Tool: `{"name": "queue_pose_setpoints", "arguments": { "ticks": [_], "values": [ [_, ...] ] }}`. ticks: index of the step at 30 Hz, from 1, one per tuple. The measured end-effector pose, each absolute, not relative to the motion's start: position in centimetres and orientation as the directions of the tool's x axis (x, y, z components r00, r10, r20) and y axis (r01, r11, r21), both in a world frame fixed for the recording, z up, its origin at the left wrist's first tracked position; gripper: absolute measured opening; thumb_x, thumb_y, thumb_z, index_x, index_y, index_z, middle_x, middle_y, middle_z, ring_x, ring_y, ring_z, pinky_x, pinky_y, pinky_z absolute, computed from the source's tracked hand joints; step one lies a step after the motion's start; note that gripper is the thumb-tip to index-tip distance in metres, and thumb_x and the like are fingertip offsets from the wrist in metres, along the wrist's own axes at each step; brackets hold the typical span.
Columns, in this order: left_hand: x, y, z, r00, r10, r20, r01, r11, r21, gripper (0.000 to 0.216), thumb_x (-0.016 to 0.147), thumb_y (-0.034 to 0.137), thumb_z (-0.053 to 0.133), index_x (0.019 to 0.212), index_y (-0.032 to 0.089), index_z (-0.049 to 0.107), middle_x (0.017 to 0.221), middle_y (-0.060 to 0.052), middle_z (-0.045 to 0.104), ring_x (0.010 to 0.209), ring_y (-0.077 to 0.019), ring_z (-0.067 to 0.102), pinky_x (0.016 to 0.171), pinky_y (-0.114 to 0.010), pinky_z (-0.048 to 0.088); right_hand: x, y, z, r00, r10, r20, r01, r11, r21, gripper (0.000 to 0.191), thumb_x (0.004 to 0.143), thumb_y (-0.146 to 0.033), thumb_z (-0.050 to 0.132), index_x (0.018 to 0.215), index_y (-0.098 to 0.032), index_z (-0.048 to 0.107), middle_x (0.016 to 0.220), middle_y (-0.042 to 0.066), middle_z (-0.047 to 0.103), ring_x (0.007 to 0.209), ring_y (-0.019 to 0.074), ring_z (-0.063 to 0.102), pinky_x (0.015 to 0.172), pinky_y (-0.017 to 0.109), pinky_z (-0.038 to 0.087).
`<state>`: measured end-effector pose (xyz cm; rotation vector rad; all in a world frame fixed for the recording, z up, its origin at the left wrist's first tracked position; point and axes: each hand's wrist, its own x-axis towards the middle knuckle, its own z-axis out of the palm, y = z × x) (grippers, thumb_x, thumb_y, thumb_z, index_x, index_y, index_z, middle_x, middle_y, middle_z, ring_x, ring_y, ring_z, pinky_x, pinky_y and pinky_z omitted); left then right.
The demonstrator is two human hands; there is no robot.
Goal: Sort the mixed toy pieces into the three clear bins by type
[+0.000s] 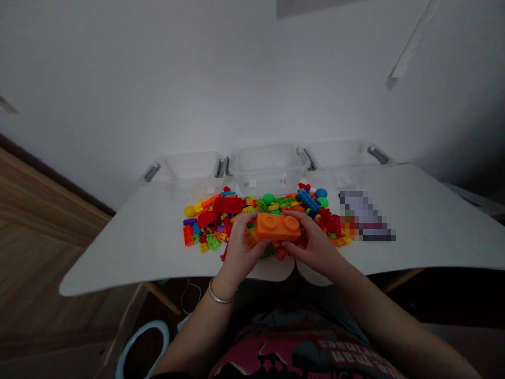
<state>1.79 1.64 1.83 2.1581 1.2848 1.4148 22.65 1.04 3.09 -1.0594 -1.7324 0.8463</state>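
A large orange toy building brick with two round studs is held up between both hands, above a pile of bricks. My left hand grips its left end, with the thumb underneath. At the right end, my right hand holds it in the same way. Below and around the hands spreads a heap of colourful toy bricks, among them red, green, yellow and blue pieces. Part of the heap is hidden behind the hands and the orange brick.
Three clear plastic bins, left, middle and right, stand along the wall at the back of the white table. A pixelated flat object lies right of the heap. The table's front edge curves in near my body.
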Motion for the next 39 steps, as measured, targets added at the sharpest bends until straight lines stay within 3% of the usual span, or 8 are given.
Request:
{"name": "queue_pose_setpoints", "arguments": {
  "ticks": [5, 9, 12, 15, 24, 31, 35, 39],
  "values": [
    [1.1, 1.1, 1.5, 0.184, 0.758, 0.626, 0.730, -0.532, 0.429, 0.052, 0.092, 0.042, 0.054, 0.138, 0.019, 0.044, 0.131, -0.015, 0.058, 0.121, -0.0268, 0.053, 0.106, -0.048, 0.041, 23.4, 2.7, 3.5, -0.188, 0.877, 0.442, 0.450, 0.477, -0.755, 0.049, 0.077, -0.034, 0.069, 0.124, -0.026, 0.056, 0.123, 0.009, 0.063, 0.116, 0.0286, 0.058, 0.104, 0.052, 0.045],
    [0.6, 0.4, 0.7, 0.165, 0.773, 0.612, 0.900, -0.372, 0.227, 0.046, 0.093, 0.034, 0.052, 0.137, 0.019, 0.050, 0.138, -0.013, 0.055, 0.128, -0.0302, 0.048, 0.116, -0.057, 0.022, 25.2, 7.1, 5.4, 0.038, 0.797, 0.603, 0.459, 0.522, -0.719, 0.050, 0.080, -0.041, 0.067, 0.126, -0.027, 0.054, 0.126, 0.009, 0.058, 0.116, 0.0275, 0.057, 0.099, 0.049, 0.049],
    [0.7, 0.2, 0.0, 0.179, 0.777, 0.603, 0.937, -0.322, 0.138, 0.045, 0.092, 0.032, 0.052, 0.134, 0.018, 0.054, 0.139, -0.014, 0.056, 0.129, -0.0315, 0.047, 0.116, -0.058, 0.020, 26.2, 11.5, 7.3, 0.173, 0.698, 0.695, 0.527, 0.530, -0.664, 0.056, 0.081, -0.046, 0.064, 0.131, -0.027, 0.048, 0.128, 0.010, 0.055, 0.110, 0.0263, 0.059, 0.091, 0.046, 0.054],
    [0.9, 0.3, -0.5, 0.196, 0.788, 0.583, 0.951, -0.298, 0.084, 0.046, 0.092, 0.032, 0.051, 0.136, 0.017, 0.054, 0.144, -0.015, 0.051, 0.130, -0.0324, 0.046, 0.114, -0.058, 0.024, 25.8, 15.2, 8.6, 0.152, 0.694, 0.703, 0.592, 0.505, -0.627, 0.056, 0.082, -0.044, 0.062, 0.132, -0.026, 0.046, 0.128, 0.010, 0.056, 0.112, 0.0266, 0.058, 0.090, 0.046, 0.053],
    [0.5, 0.7, -0.9, 0.226, 0.813, 0.537, 0.935, -0.335, 0.115, 0.050, 0.092, 0.034, 0.051, 0.139, 0.016, 0.052, 0.141, -0.016, 0.054, 0.127, -0.0332, 0.048, 0.105, -0.052, 0.043, 22.3, 18.1, 8.8, -0.022, 0.804, 0.594, 0.801, 0.369, -0.470, 0.044, 0.082, -0.030, 0.056, 0.124, -0.018, 0.062, 0.123, 0.012, 0.066, 0.113, 0.0307, 0.059, 0.101, 0.052, 0.043],
    [0.5, 0.8, -1.0, 0.210, 0.812, 0.545, 0.918, -0.355, 0.175, 0.051, 0.091, 0.034, 0.053, 0.140, 0.019, 0.051, 0.141, -0.015, 0.053, 0.126, -0.0341, 0.048, 0.104, -0.055, 0.043, 22.1, 18.3, 8.7, -0.060, 0.849, 0.525, 0.833, 0.333, -0.443, 0.031, 0.088, -0.028, 0.050, 0.108, -0.020, 0.072, 0.104, 0.007, 0.074, 0.100, 0.0253, 0.065, 0.110, 0.056, 0.031],
    [0.5, 0.7, -0.9, 0.193, 0.833, 0.519, 0.914, -0.345, 0.214, 0.050, 0.091, 0.034, 0.054, 0.138, 0.019, 0.052, 0.141, -0.015, 0.053, 0.127, -0.0349, 0.047, 0.105, -0.055, 0.041, 22.6, 17.1, 9.5, -0.063, 0.789, 0.612, 0.786, 0.417, -0.456, 0.030, 0.090, -0.030, 0.046, 0.104, -0.022, 0.071, 0.107, 0.006, 0.073, 0.103, 0.0248, 0.063, 0.115, 0.058, 0.023],
    [0.5, 0.6, -0.9, 0.204, 0.828, 0.523, 0.919, -0.347, 0.190, 0.050, 0.091, 0.034, 0.054, 0.139, 0.018, 0.052, 0.141, -0.015, 0.053, 0.126, -0.0343, 0.048, 0.105, -0.053, 0.042, 23.8, 13.4, 10.0, -0.017, 0.700, 0.714, 0.740, 0.489, -0.462, 0.031, 0.091, -0.032, 0.044, 0.109, -0.023, 0.067, 0.116, 0.007, 0.070, 0.112, 0.0255, 0.060, 0.107, 0.050, 0.038]
  ]
}}
